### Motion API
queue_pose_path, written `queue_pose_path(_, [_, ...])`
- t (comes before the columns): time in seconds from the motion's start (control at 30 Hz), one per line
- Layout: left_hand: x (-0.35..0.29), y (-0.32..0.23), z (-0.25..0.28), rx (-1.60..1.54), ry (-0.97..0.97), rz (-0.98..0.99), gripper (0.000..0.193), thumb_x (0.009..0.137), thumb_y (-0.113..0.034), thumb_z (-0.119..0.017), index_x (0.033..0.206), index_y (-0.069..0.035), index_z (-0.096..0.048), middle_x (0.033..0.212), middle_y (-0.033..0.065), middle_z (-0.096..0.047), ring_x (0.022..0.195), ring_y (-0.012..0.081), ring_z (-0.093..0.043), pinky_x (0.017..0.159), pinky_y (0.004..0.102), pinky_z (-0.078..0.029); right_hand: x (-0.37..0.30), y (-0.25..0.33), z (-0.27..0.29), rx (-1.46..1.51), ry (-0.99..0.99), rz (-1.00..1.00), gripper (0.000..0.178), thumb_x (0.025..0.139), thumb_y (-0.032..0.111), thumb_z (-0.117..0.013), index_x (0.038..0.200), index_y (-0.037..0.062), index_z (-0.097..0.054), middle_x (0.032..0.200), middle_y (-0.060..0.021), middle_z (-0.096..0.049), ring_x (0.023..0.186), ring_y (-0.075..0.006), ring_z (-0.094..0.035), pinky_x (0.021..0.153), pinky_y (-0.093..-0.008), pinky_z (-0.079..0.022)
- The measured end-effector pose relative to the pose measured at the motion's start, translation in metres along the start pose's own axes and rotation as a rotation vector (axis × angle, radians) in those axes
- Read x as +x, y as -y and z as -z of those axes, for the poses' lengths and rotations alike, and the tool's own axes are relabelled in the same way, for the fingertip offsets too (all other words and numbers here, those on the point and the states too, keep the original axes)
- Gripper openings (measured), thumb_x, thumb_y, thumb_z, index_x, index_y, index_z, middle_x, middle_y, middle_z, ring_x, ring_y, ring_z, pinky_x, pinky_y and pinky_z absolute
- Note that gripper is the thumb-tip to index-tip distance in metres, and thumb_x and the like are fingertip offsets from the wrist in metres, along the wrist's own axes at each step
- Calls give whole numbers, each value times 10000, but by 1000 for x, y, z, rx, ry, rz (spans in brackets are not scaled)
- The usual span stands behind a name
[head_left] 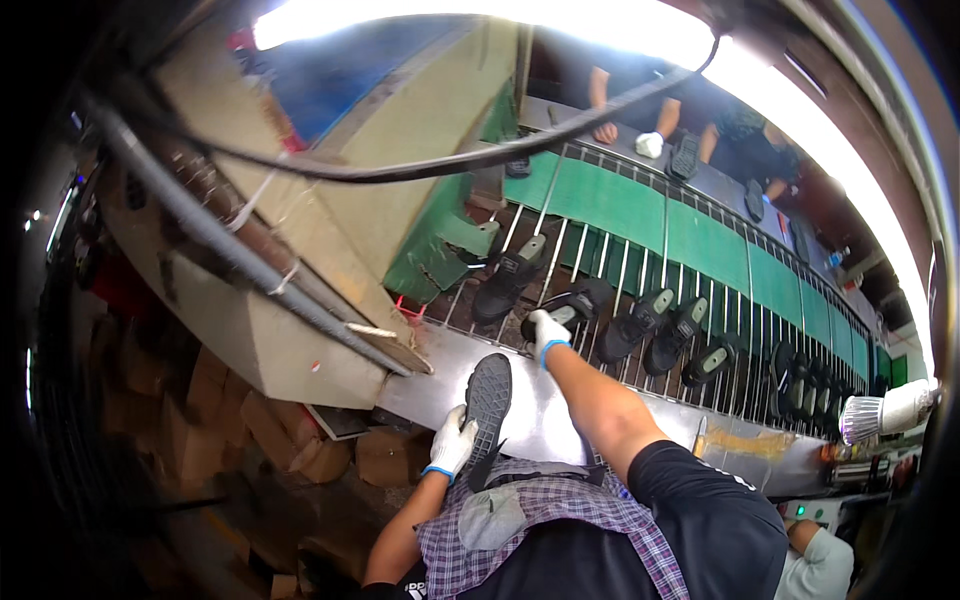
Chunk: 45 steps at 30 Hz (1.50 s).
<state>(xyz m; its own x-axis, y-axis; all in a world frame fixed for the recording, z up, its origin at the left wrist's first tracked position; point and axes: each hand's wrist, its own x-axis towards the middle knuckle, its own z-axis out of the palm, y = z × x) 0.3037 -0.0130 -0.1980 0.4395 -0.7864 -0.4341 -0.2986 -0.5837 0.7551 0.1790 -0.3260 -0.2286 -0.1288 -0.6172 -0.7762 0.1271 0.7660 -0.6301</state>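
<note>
Now left hand (452, 441) clamped on sole-up shoe (488, 405) at lower centre; right hand (548, 331) gripping black shoe (565, 307) on wire rack (640, 290), mid-frame.

The gloved left hand (452, 440) grips a black shoe (488, 402) sole-up over the steel bench (545, 420). Beyond the bench, the gloved right hand (548, 330) rests on a black shoe (568, 308) on the wire rack (640, 300), with more shoes ranged to its right.
</note>
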Motion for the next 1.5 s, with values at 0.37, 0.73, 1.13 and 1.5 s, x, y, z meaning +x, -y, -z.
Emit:
queue_pose_path(0.37, [10, 20, 15, -67, 16, 68, 511, 1016, -343, -635, 1432, -49, -590, 1311, 279, -688, 1204, 450, -669, 1026, 473, -532, -296, 417, -10, 314, 831, 899, 464, 1085, 255, -581, 1407, -74, -523, 1404, -296, -594, 1229, -419, -643, 1077, -526, -553])
queue_pose_path(0.73, [53, -30, 11, -28, 152, 7, 568, 1014, -286, -641, 1497, -13, -520, 1359, 291, -669, 1259, 430, -653, 1091, 456, -493, -183, 169, 93, -1447, 284, 1818, 378, 1039, 298, -584, 1297, 26, -631, 1333, -239, -665, 1187, -347, -671, 1032, -447, -551])
queue_pose_path(1.13, [100, -74, 25, 324, -3, -281, 565, 962, -465, -703, 1388, -101, -633, 1369, 189, -634, 1304, 390, -576, 1122, 488, -463, -191, -201, 319, -775, -333, 663, 711, 883, 316, -826, 1478, 46, -546, 1255, -230, -664, 1165, -379, -667, 1013, -468, -543])
queue_pose_path(1.5, [99, -75, -27, 423, -93, -715, 713, 884, -354, -792, 1482, -72, -525, 1534, 229, -484, 1452, 451, -411, 1220, 538, -357, -188, -112, 289, -1353, -444, 602, 1087, 642, 512, -942, 1498, 27, -480, 1257, -294, -650, 1184, -470, -646, 1027, -509, -529])
